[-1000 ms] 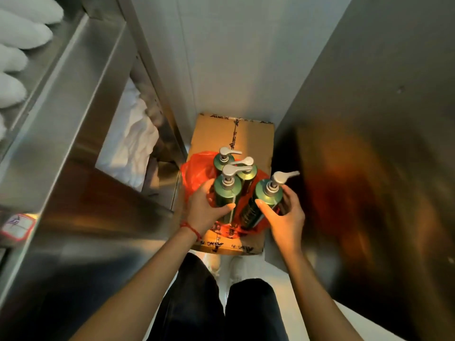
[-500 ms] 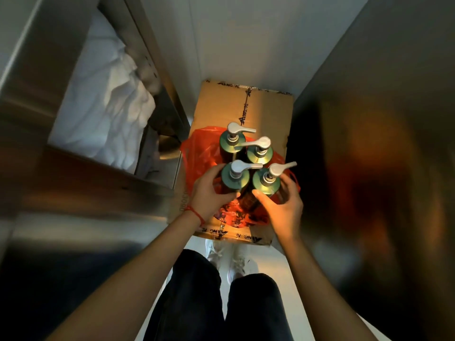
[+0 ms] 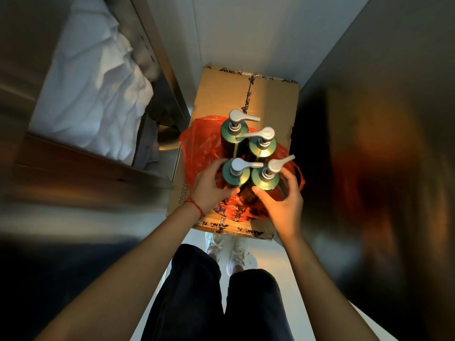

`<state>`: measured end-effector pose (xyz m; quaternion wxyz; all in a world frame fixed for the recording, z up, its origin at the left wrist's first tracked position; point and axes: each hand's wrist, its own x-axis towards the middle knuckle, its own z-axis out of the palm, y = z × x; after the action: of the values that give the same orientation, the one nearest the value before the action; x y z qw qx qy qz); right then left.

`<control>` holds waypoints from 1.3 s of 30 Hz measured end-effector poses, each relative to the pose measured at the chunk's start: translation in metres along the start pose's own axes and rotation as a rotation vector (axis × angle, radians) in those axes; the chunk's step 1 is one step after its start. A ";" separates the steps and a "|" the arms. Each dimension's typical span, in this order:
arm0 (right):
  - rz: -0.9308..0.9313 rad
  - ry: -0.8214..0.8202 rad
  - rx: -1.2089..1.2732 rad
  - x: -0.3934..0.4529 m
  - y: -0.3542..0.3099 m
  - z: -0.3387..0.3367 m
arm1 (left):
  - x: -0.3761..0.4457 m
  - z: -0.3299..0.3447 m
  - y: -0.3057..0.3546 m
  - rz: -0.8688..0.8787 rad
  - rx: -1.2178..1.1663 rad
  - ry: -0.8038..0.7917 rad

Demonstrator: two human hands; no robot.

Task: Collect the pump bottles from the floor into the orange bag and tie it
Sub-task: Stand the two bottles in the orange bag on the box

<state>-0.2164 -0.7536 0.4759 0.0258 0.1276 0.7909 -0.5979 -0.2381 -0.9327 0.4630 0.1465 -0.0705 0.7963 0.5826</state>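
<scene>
Four pump bottles upright in the orange bag (image 3: 197, 148) on a cardboard box (image 3: 221, 94).

Box tape reads partly "NG AI"; its side shows "03090". Left hand (image 3: 209, 185) wraps the near-left bottle (image 3: 234, 175); right hand (image 3: 283, 200) wraps the near-right bottle (image 3: 266, 180). Three pump spouts point right, the far-right bottle's left.
</scene>
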 end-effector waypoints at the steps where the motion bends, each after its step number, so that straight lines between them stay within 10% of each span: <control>1: -0.001 -0.010 -0.004 -0.001 0.000 0.000 | 0.000 -0.001 0.001 0.000 0.008 -0.004; 29: 0.097 -0.123 -0.070 -0.020 -0.019 -0.020 | -0.032 -0.012 0.022 -0.053 -0.101 0.055; 39: 0.207 0.151 -0.006 -0.010 0.001 -0.049 | -0.036 -0.043 0.006 -0.196 -0.199 0.271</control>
<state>-0.2014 -0.7084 0.4906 0.0283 0.2530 0.7750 -0.5784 -0.2125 -0.9737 0.4922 0.0862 -0.2395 0.7367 0.6264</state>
